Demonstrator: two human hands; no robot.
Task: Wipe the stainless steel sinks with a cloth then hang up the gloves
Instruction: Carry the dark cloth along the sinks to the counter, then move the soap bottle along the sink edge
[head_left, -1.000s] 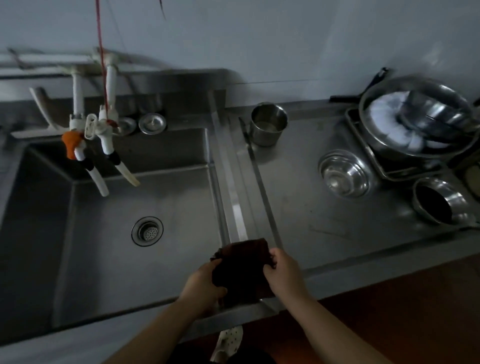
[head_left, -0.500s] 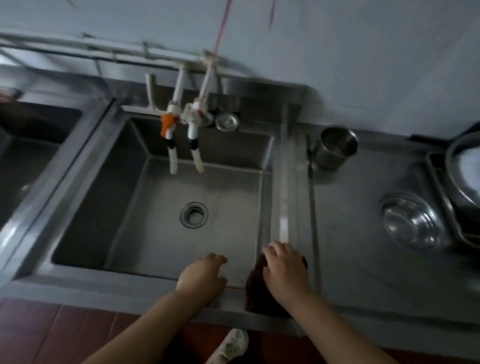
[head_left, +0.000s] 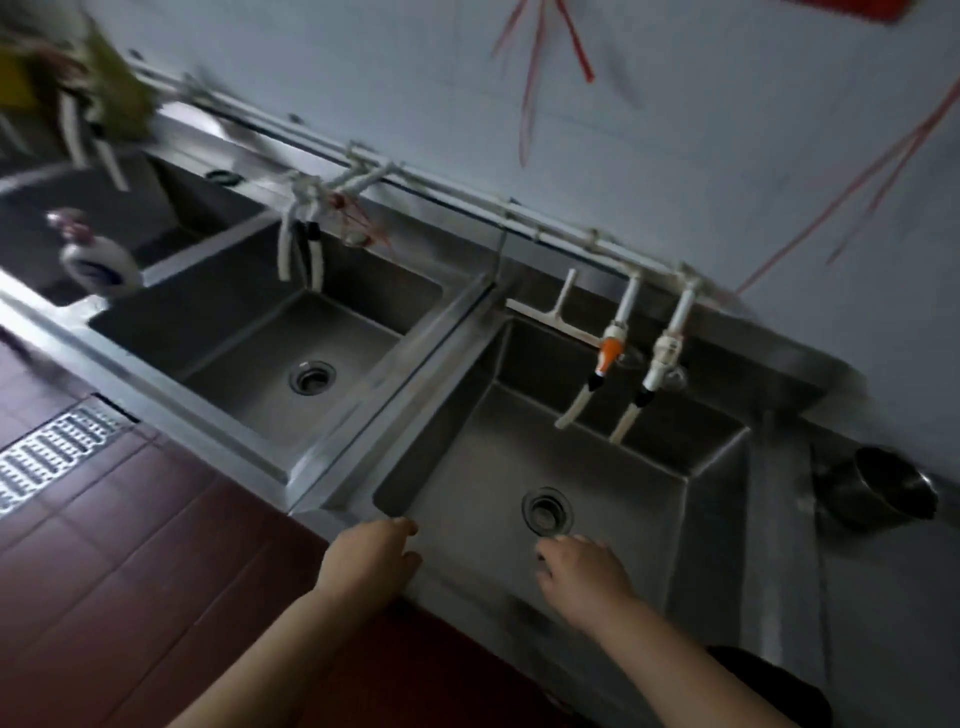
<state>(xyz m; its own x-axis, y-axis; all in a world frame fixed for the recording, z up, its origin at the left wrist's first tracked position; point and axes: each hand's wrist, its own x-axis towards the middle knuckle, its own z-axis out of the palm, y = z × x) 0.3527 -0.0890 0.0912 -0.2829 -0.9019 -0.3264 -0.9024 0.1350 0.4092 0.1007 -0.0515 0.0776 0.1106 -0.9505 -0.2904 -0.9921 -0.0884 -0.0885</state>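
A: Head view: the left hand (head_left: 370, 564) rests on the front rim of the nearest sink (head_left: 691, 499), fingers relaxed and gripping nothing.

B: And the right hand (head_left: 582, 569)?

A: It hovers over the basin, just short of the drain (head_left: 546, 512), fingers loosely curled around nothing visible.

B: Where is the cloth?

A: Cannot tell; a dark patch by the right forearm is too blurred to name. A 2nd sink (head_left: 244, 358) lies beyond the left hand; a steel cup (head_left: 883, 491) lies past the right.
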